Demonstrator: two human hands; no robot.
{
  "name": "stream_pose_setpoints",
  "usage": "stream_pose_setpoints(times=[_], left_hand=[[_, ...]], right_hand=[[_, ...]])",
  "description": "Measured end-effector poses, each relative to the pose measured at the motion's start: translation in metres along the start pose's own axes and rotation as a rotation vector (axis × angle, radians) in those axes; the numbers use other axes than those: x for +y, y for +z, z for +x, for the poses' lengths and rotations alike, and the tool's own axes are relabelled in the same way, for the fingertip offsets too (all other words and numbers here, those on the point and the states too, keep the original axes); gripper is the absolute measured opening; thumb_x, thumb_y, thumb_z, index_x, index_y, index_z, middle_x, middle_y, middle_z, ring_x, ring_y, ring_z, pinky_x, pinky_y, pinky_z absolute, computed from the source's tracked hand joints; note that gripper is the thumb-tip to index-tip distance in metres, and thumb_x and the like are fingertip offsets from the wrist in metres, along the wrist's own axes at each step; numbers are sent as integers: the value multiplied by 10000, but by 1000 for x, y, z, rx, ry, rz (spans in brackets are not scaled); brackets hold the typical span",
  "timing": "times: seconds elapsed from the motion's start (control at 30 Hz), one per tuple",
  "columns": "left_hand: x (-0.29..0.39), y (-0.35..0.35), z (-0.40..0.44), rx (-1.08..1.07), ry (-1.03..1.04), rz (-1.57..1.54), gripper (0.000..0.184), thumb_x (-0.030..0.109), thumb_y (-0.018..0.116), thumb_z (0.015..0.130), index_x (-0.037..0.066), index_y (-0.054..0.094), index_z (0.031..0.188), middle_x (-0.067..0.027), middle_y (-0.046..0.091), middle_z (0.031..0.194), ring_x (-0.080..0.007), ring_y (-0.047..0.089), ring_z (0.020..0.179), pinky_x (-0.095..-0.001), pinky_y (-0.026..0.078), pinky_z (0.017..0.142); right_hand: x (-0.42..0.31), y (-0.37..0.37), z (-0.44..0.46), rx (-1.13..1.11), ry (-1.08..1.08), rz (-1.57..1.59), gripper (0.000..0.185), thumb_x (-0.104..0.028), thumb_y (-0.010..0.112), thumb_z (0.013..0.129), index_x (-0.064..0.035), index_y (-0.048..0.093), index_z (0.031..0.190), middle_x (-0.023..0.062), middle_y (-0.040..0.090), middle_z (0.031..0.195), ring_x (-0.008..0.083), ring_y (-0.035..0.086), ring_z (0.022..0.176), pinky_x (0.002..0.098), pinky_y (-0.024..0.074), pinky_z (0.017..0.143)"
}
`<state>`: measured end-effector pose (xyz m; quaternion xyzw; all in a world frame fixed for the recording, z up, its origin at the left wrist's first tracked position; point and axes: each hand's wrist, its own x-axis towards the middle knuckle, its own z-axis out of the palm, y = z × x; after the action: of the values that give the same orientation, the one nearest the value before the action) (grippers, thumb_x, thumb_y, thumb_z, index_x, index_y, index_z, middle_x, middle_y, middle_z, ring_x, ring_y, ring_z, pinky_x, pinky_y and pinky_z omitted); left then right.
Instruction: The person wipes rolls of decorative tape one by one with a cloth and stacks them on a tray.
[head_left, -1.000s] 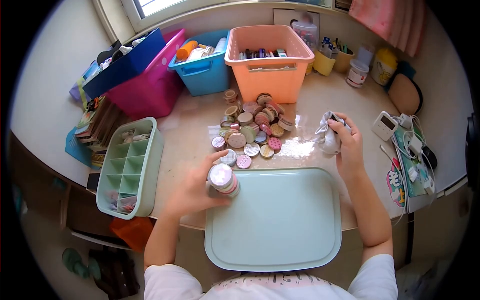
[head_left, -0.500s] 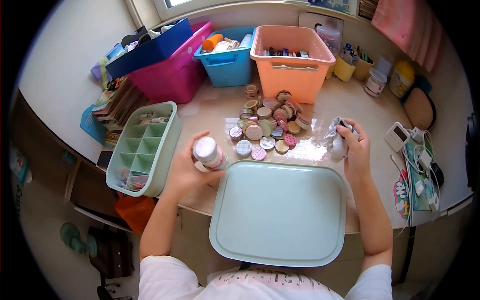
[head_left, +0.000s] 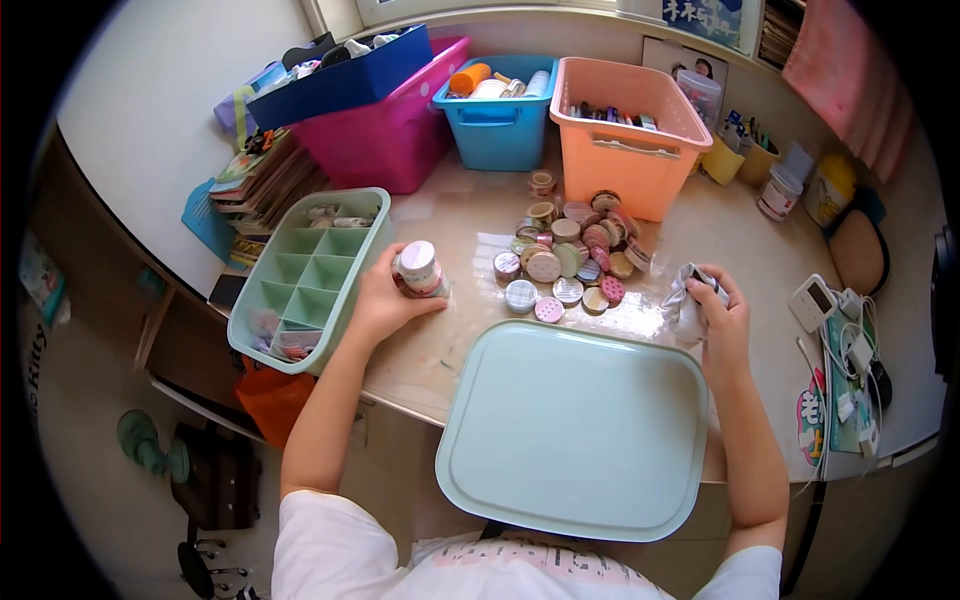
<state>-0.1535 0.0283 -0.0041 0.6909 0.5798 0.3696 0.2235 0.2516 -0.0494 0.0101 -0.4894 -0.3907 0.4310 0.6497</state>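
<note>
My left hand [head_left: 378,302] is closed around a small white bottle [head_left: 421,270] with a pinkish label. The bottle leans slightly, just above or on the table; its base is partly hidden by my fingers. A crumpled light grey cloth [head_left: 684,314] is pinched in my right hand [head_left: 728,312], over the right side of the table. Between my hands lies a heap of patterned washi tape rolls [head_left: 566,262]. In front of me, a pale green lid [head_left: 574,430] sits flat, overhanging the table's front edge.
Left of my hand stands a pale green divided box [head_left: 236,325] with small packets in some compartments. Behind are a magenta bin [head_left: 385,150], a blue basket [head_left: 505,137] and an orange basket [head_left: 625,170]. A white clock [head_left: 812,303] and cables [head_left: 858,350] lie at right.
My left hand has moved the bottle away from the lid, farther back on the table. My right hand still holds the cloth. The view has shifted slightly left.
</note>
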Motion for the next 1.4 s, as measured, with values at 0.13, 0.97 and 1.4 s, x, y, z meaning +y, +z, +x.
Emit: stream_pose_setpoints(times=[0.13, 0.97, 1.4], left_hand=[[-5, 2, 0, -24, -19, -15, 852, 137, 964, 560, 36, 525, 1283, -136, 688, 1159, -250, 681, 1069, -369, 558, 924], [120, 69, -18, -310, 526, 11, 369, 187, 817, 733, 6, 681, 1025, -74, 658, 946, -178, 640, 799, -310, 528, 718], [116, 116, -21, -628, 669, -182, 515, 302, 872, 703, 41, 646, 1085, -113, 636, 1006, -297, 611, 988, -389, 508, 866]], right_hand=[[-2, 1, -2, -2, -2, -12, 193, -88, 662, 910, -31, 640, 1093, 16, 665, 889, 68, 627, 763, 201, 494, 679], [2, 7, -11, -198, 77, -17, 185, -161, 660, 944, -49, 648, 1091, 19, 676, 940, 60, 620, 750, 240, 506, 637], [2, 12, -21, -469, -503, -806, 227, 24, 735, 739, -32, 682, 953, 114, 703, 925, 282, 690, 858, 356, 556, 755]])
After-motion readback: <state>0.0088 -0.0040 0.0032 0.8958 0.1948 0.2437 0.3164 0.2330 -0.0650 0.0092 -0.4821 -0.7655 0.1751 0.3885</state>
